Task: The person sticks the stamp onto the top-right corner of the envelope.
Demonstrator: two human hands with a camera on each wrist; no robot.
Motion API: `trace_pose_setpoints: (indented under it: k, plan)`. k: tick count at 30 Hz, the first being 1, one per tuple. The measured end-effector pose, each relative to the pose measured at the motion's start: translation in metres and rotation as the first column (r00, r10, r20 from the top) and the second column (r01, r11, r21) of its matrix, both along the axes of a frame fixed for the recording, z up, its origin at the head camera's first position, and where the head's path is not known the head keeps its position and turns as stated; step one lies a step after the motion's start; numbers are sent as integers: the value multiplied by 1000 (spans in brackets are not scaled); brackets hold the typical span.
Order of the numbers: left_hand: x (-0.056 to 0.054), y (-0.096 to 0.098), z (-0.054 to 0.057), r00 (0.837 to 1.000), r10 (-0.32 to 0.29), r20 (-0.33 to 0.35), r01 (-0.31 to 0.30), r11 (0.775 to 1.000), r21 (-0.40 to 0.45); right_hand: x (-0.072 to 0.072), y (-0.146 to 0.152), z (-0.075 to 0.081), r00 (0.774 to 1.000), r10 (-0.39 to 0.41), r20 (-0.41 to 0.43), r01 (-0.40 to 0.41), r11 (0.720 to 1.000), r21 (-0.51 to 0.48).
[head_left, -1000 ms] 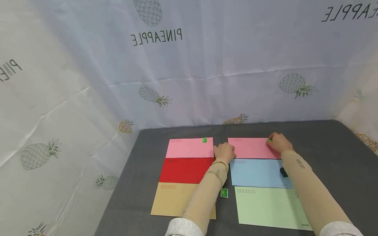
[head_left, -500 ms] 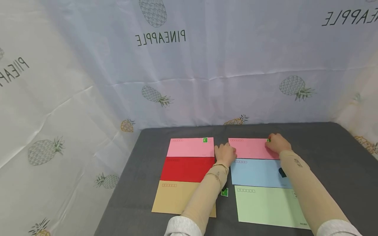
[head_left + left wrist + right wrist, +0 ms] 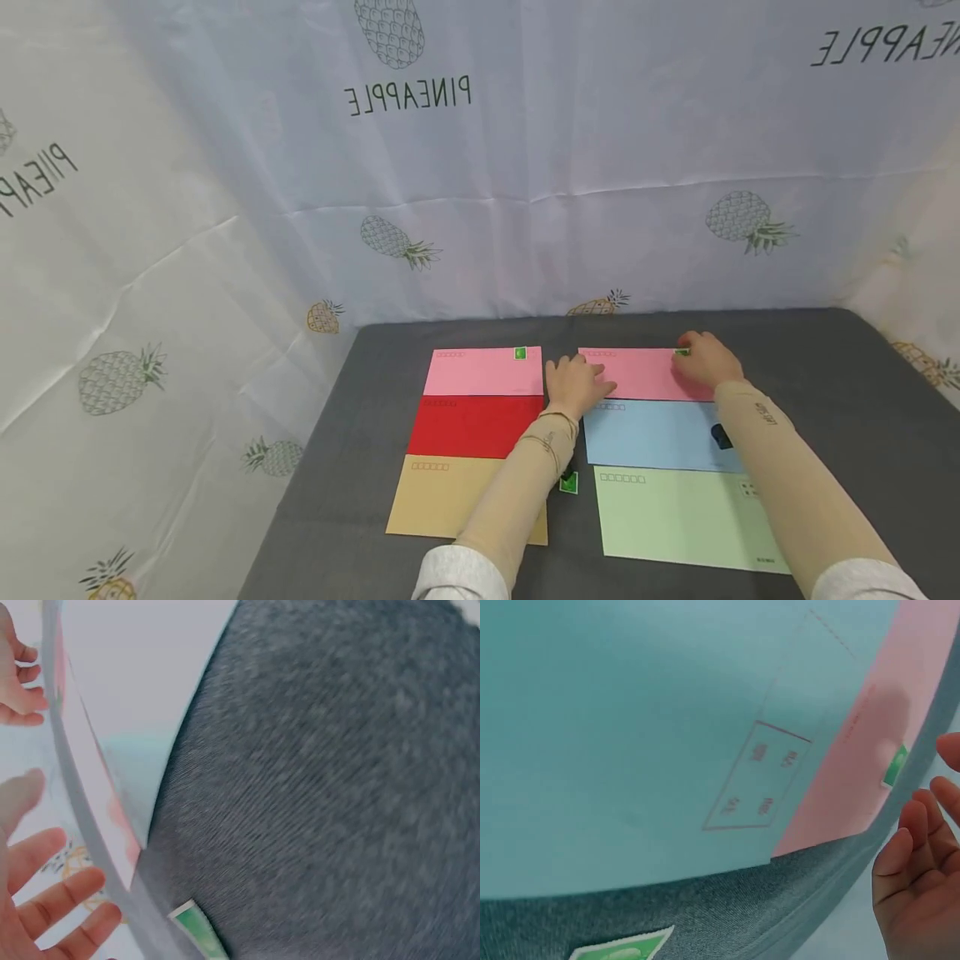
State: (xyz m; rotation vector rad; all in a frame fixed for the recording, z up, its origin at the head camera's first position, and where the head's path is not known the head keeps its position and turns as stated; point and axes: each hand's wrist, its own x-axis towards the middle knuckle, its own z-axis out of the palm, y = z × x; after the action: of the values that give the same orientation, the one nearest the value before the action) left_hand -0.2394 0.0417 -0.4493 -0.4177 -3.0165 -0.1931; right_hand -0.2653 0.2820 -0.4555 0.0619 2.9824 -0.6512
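Now the green stamp (image 3: 682, 352) is seen at the right pink envelope (image 3: 637, 377), top right corner, by the right hand (image 3: 708, 362); whether it's pinched can't be told. The left hand (image 3: 576, 387) is spread opposite. Best squared up, then smoothed flat.

I have a left column of envelopes (image 3: 472, 427) and a right column of envelopes (image 3: 641, 437) on the table (image 3: 322, 508). One stamp (image 3: 521, 353) lies on the rear-left envelope (image 3: 480, 375), another stamp (image 3: 682, 352) at the back right corner of the rear-right envelope (image 3: 637, 372), a third stamp (image 3: 572, 487) between the columns.
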Motion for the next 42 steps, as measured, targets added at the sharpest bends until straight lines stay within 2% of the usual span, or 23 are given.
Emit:
trace_pose_setpoints:
  k: [9,16,20,25,34,40,42]
  plan:
    - [6,-9,19,995,-88,-50,91,993,76,9,-2,13,997,22,-76,-29,995,-92]
    - [11,-22,32,979,-142,-145,163,975,148,17,-19,25,985,19,-174,-59,971,-231]
    - [14,-34,38,972,-154,-176,180,973,146,23,-32,27,974,2,-227,-67,959,-277]
    - [17,-51,39,963,-161,-214,199,965,169,31,-50,29,962,-21,-274,-64,953,-295]
    - [28,-79,40,927,-173,-332,263,933,247,42,-84,33,945,-15,-328,-91,947,-307]
    - [35,-96,39,922,-159,-352,266,922,281,52,-113,35,942,-7,-335,-122,924,-363]
    - [37,-101,37,916,-151,-371,272,915,298,56,-122,36,941,-7,-338,-129,917,-378]
